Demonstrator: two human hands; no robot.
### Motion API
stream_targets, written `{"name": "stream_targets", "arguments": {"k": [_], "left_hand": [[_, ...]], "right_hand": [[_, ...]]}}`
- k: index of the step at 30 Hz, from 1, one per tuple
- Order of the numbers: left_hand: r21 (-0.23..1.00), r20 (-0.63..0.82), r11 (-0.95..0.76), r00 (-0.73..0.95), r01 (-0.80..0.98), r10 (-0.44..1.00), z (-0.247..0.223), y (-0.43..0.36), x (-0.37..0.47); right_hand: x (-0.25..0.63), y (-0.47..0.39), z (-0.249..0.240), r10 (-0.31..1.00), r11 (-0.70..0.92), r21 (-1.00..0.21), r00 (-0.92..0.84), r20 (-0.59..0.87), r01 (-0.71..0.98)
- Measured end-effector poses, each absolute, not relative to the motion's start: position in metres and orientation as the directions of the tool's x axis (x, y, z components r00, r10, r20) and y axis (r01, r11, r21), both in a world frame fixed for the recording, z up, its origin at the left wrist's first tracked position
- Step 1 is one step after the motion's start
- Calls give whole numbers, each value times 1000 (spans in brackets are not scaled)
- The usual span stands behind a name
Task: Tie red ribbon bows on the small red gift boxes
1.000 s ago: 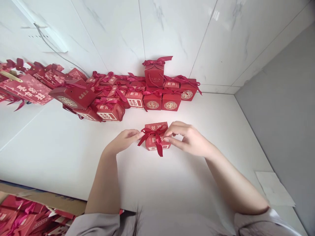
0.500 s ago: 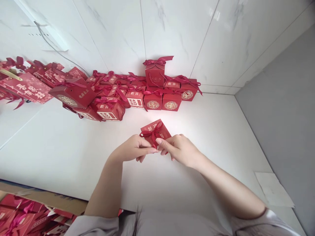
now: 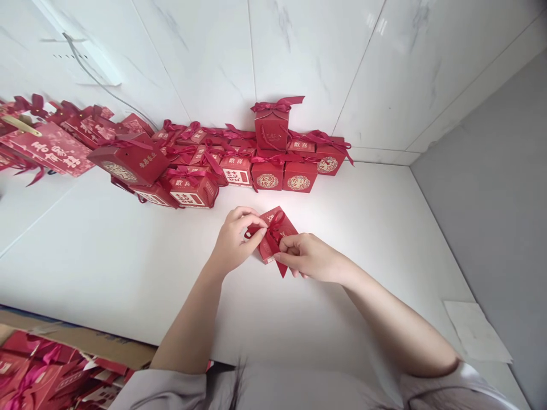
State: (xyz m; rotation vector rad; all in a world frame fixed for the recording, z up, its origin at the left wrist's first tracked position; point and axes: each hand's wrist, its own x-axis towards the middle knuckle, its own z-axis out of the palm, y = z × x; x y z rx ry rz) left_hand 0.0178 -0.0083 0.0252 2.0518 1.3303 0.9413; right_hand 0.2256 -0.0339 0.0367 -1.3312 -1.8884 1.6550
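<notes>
A small red gift box [image 3: 287, 224] with pale lettering rests on the white tabletop in front of me, turned at an angle. Dark red ribbon [image 3: 272, 242] is tied in a bow on its top, and one pointed tail hangs past the near edge. My left hand [image 3: 237, 239] pinches a loop of the bow at the box's left side, thumb against forefinger. On the other side my right hand [image 3: 311, 256] is closed, its thumb and fingers on the ribbon's tail by the box's near right edge.
Several finished-looking red boxes [image 3: 237, 171] with bows stand in rows along the tiled wall [image 3: 316, 68]. Red gift bags [image 3: 53, 149] lie at far left. A carton [image 3: 106, 347] holding more red boxes stands at lower left. White paper [image 3: 476, 330] lies at right.
My left hand has risen from the box's near edge to the bow's left loop. My right hand stays near the box's right side, and the ribbon's tail now shows below the box.
</notes>
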Motion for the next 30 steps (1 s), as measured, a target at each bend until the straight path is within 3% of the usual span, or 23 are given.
{"name": "stream_targets", "arguments": {"k": [6,17,30], "left_hand": [[749,214,-337,272,570,938,14,-7,22],[773,147,-277,263,571,953,14,-6,22],[872,-30,-198,453,448,891,18,-6,13]], "right_hand": [[236,-32,46,765,36,-857,-566,-308,514],[242,-28,50,716,36,-761,-548,-433,648],[235,-23,31,705,151,-584,-501,-502,798]]}}
